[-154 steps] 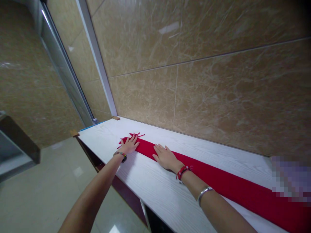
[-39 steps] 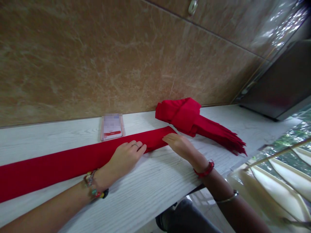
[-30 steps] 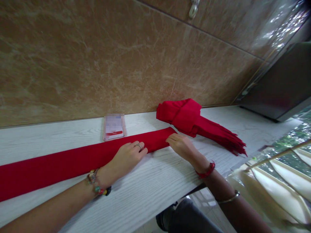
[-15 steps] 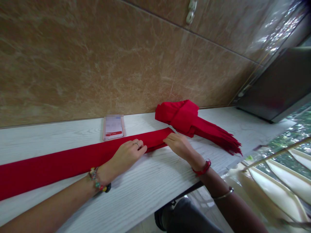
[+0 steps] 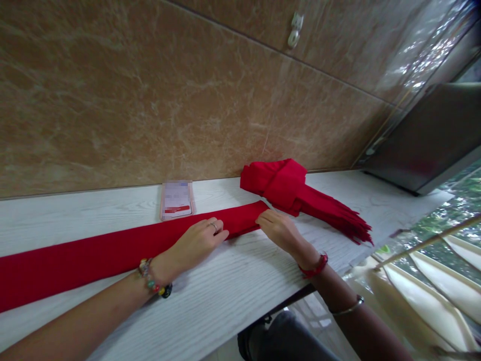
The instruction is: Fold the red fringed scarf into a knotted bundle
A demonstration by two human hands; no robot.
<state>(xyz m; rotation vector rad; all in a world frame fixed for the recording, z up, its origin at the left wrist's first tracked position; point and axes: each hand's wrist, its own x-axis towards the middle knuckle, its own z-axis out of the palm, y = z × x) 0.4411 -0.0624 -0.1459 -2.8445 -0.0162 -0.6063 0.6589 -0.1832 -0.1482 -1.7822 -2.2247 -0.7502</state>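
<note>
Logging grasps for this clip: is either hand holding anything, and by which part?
Both hands rest on the folded red scarf near its right end: left hand flat on top, right hand at the end. No lifted grasp shows.

Your left hand (image 5: 195,240) wears a ring and a multicoloured bead bracelet (image 5: 154,284); your right hand (image 5: 280,230) has a red cord bracelet (image 5: 313,265) and a thin silver bangle (image 5: 347,307). Both arms are sleeveless.

White wood-grain shelf (image 5: 233,291): long red scarf (image 5: 93,253), knotted red scarf (image 5: 289,188), phone (image 5: 176,199)
</note>
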